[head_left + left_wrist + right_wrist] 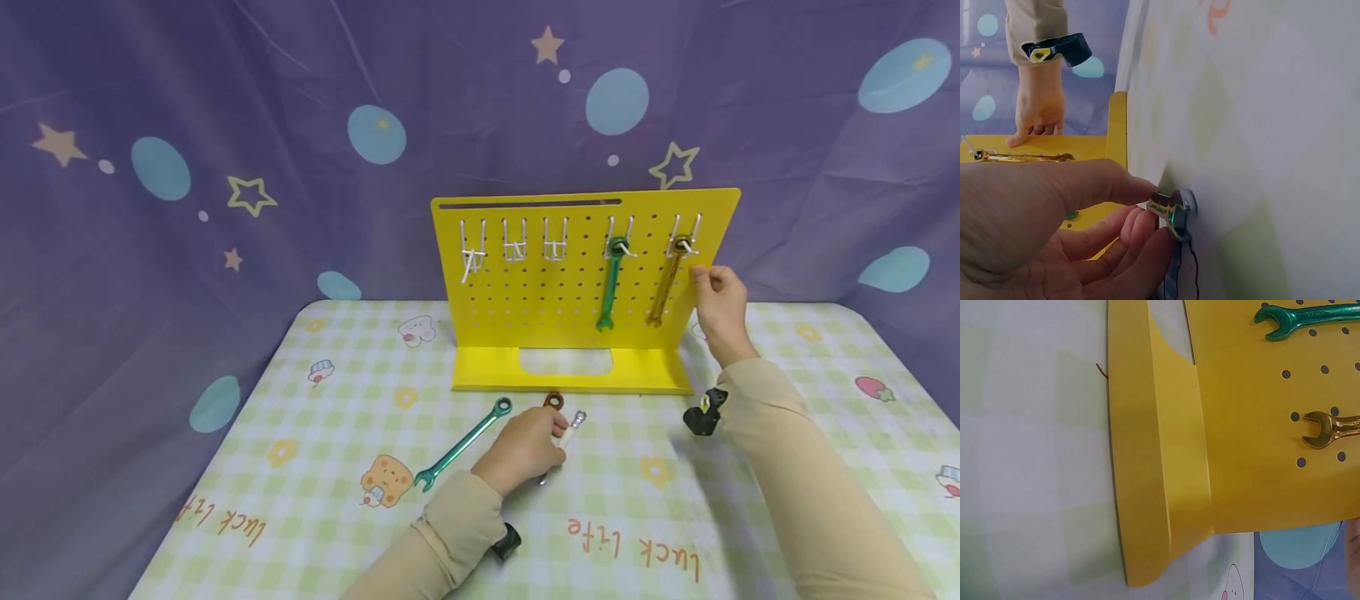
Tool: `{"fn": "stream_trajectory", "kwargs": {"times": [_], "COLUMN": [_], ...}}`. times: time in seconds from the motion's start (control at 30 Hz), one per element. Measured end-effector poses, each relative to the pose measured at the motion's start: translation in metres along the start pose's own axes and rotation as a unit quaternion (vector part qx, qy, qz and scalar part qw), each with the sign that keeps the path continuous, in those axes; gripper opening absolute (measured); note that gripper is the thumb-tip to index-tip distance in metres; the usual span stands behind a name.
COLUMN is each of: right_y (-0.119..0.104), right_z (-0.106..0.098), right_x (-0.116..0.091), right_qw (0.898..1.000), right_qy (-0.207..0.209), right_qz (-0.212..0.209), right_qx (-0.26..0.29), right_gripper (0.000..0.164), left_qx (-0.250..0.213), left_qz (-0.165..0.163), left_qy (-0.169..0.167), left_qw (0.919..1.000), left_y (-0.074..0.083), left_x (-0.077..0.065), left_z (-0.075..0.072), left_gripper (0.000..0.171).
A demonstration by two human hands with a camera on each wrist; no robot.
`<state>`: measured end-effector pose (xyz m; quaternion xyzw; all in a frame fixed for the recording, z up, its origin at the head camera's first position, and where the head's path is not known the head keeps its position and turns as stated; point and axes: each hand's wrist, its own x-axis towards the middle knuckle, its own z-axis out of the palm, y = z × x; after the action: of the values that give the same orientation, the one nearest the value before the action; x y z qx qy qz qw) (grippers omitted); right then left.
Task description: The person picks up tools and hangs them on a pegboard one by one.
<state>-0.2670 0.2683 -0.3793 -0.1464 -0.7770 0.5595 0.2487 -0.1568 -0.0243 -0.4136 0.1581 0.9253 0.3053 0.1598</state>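
In the head view my left hand (525, 446) pinches a silver combination wrench (577, 419) between thumb and fingers, low over the tablecloth. The left wrist view shows the wrench's shiny end (1177, 215) just beyond the fingertips. A red wrench (553, 400) lies mostly hidden under this hand; only its ring end shows. Left of the hand is a teal wrench (462, 444), flat on the cloth. My right hand (723, 308) grips the right edge of the yellow pegboard (525, 308). On the board hang a green wrench (612, 287) and a gold wrench (667, 287).
White hooks (513, 242) without wrenches line the board's left half. The pegboard's base (487, 367) has a cut-out at its middle. Beneath lies a checked tablecloth (360, 533) with printed drawings, and a purple curtain (262, 83) hangs behind.
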Motion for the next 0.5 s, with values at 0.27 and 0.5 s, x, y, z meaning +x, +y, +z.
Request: {"fn": "stream_trajectory", "kwargs": {"times": [0.27,0.5], "right_y": [-0.0008,0.0003], "right_z": [-0.001,0.0001], "right_x": [-0.0003,-0.0006], "right_qw": [1.0,1.0], "right_qy": [-0.003,-0.002], "right_qz": [0.007,0.007], "right_qx": [-0.003,-0.009], "right_gripper": [0.028,0.03], "left_qx": [0.02,0.051], "left_qz": [0.004,0.012], "left_qy": [-0.006,-0.024], "left_qw": [0.9998,0.9984], "left_y": [0.0028,0.0032], "left_x": [-0.0002,0.0005], "left_z": [0.0,0.0002], "left_gripper": [0.03,0.023]}}
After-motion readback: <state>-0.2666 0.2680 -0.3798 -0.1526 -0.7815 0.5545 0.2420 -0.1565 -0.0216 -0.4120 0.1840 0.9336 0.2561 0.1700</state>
